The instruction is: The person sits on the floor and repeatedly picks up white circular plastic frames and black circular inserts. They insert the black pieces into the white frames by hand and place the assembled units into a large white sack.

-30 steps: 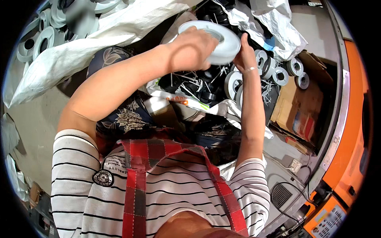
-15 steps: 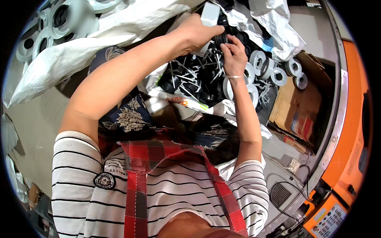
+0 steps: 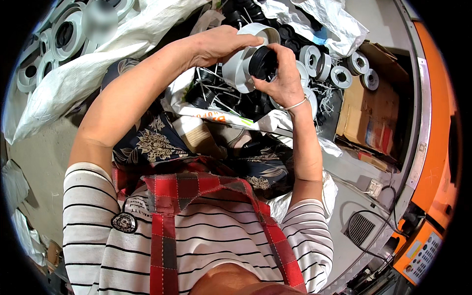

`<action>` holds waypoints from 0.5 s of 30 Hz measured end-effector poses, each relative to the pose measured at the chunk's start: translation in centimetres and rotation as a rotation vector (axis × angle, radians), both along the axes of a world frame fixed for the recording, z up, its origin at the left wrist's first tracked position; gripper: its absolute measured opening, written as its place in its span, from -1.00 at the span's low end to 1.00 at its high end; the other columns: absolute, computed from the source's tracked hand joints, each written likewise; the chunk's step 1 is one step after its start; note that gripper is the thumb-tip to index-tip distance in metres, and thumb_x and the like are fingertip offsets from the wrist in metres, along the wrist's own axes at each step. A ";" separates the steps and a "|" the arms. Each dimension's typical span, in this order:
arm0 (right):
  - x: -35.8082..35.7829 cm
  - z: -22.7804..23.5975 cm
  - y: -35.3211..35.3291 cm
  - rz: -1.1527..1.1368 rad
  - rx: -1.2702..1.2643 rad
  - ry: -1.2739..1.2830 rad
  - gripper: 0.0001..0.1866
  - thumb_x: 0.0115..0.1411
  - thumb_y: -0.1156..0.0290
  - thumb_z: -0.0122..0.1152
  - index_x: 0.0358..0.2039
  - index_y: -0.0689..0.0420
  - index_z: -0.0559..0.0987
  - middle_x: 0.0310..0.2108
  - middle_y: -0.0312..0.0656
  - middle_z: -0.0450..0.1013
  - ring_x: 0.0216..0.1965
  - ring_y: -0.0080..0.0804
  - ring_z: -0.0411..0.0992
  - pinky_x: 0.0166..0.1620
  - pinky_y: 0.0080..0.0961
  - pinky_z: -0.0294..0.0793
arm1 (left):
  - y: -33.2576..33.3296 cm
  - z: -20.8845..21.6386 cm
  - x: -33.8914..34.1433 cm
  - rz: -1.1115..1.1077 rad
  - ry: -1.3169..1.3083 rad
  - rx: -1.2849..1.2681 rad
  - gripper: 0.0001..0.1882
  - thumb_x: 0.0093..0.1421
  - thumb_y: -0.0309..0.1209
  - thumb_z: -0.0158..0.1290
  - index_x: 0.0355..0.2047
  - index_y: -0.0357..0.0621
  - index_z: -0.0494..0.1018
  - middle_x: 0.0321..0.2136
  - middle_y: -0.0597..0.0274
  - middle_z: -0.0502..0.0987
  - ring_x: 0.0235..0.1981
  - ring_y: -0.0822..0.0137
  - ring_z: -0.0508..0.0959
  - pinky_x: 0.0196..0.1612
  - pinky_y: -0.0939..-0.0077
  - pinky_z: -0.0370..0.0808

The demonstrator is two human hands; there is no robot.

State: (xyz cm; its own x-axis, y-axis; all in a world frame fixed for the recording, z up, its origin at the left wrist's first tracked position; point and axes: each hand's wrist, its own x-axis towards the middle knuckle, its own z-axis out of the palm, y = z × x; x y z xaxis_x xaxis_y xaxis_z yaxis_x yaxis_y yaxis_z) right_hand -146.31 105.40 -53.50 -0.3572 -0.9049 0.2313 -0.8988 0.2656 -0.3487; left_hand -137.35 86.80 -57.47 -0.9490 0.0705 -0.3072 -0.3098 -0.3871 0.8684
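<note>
Left hand grips white ring by rim, fingers curled closed over top edge. Right hand pinches black cap, fingers closed around it, cap pressed against ring's open face. Both held above pile of black parts in open sack. More white spools lie just right, beside cardboard box. White bag left.

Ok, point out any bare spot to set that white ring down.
Bare grey floor left of the white sack, and a strip below the cardboard box. Crowded: black parts and white rings under both hands.
</note>
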 end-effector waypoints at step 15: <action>0.4 -2.1 -0.1 -0.266 -0.179 -0.785 -0.09 -0.14 0.39 0.43 0.14 0.35 0.07 -0.20 -0.06 0.41 -0.24 -0.42 0.44 -0.26 -0.63 0.49 | 0.7 1.2 0.6 0.041 0.164 -0.071 -0.57 0.14 -0.17 0.09 -0.14 -0.26 0.39 -0.37 0.32 0.47 -0.39 0.53 0.48 -0.38 0.61 0.46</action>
State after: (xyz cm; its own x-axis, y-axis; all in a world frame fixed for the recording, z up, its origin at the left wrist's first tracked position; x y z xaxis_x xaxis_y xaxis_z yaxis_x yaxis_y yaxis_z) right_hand -145.90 105.28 -55.59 -0.6699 -0.7414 -0.0407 -0.2942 0.3154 -0.9022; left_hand -136.72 87.53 -56.24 -0.9884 0.0149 -0.1511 -0.1474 -0.3326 0.9315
